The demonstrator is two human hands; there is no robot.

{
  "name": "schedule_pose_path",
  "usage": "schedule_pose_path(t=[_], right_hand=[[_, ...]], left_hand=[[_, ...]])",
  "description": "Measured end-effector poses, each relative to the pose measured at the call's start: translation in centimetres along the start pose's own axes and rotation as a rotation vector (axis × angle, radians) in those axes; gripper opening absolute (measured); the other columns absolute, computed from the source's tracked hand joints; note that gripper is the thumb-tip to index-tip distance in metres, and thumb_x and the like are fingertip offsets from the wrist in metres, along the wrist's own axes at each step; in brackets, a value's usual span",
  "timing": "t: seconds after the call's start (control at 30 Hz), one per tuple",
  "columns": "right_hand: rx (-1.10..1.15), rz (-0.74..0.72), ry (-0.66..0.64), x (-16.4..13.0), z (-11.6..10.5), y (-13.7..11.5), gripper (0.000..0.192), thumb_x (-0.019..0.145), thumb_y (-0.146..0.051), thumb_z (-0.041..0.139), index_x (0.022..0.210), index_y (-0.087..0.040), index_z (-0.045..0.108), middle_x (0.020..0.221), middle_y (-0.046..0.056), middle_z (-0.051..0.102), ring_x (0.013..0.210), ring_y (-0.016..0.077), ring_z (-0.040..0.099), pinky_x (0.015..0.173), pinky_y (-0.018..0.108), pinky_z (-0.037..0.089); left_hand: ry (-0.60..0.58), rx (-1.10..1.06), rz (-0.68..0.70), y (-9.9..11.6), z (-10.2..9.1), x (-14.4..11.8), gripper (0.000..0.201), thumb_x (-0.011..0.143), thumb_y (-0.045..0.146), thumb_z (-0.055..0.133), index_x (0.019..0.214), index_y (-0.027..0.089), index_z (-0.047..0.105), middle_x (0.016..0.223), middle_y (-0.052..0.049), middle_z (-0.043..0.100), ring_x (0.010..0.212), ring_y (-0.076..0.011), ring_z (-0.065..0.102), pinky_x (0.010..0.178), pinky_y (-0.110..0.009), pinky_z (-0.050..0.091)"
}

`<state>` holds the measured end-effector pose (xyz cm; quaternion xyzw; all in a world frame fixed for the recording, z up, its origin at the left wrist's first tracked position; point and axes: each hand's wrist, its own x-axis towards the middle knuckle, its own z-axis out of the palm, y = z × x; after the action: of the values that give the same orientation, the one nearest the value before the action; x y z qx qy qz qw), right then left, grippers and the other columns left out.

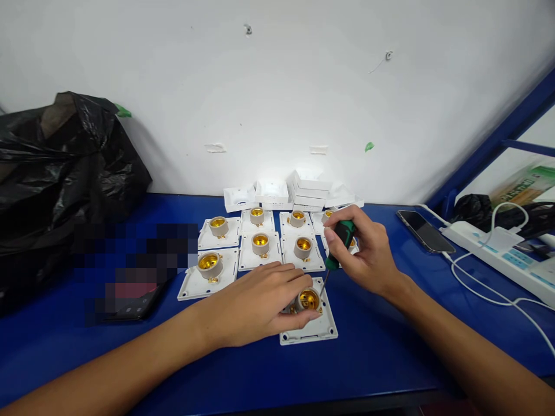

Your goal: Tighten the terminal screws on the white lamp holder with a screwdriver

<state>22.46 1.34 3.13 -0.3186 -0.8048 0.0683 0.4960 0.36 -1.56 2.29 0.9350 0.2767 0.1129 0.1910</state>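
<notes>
L hand (pixel 264 300) clasps lamp socket (pixel 309 299) on white plate (pixel 313 333), near front of blue table (pixel 368 346) | R hand (pixel 367 251) grips green-black screwdriver (pixel 344 236), tip beside socket, seating unclear | best if person braces socket firmly, keeps shaft aligned

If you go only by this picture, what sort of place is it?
Likely a workshop or assembly bench: the right hand holds a green-and-black screwdriver at a lamp socket, more sockets on white plates sit in rows on the blue tabletop, and a power strip lies to the right.
</notes>
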Motion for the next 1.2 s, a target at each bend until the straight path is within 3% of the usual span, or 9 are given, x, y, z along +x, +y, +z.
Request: schedule_pose_path(t=[0.47,0.77,1.2], right_hand=[[0.002,0.055,-0.040,0.05,-0.14,-0.01,0.007,0.098,-0.029,0.062,0.098,-0.025,0.057,0.077,-0.002,0.059,0.059,0.0114,0.050,0.051,0.026,0.041],[0.003,0.137,-0.149,0.39,-0.34,0.34,0.009,0.101,-0.032,0.059,0.105,-0.024,0.057,0.065,-0.006,0.047,0.054,0.0106,0.041,0.048,0.025,0.036],[0.016,0.149,-0.153,0.39,-0.38,0.35,0.009,0.101,-0.032,0.059,0.104,-0.024,0.056,0.065,-0.007,0.046,0.053,0.0106,0.041,0.047,0.025,0.035]], left_hand=[[0.006,0.005,0.000,0.13,-0.11,-0.02,0.021,0.105,0.041,0.059,0.100,0.021,0.063,0.095,-0.002,0.065,0.092,-0.0221,0.065,0.082,-0.033,0.048],[0.010,0.013,0.008,0.06,-0.05,-0.06,0.021,0.105,0.041,0.058,0.099,0.021,0.063,0.092,-0.002,0.064,0.089,-0.0220,0.064,0.081,-0.034,0.048],[0.027,0.011,0.012,0.08,-0.05,-0.11,0.022,0.105,0.042,0.058,0.099,0.021,0.063,0.092,-0.002,0.064,0.089,-0.0219,0.065,0.082,-0.034,0.049]])
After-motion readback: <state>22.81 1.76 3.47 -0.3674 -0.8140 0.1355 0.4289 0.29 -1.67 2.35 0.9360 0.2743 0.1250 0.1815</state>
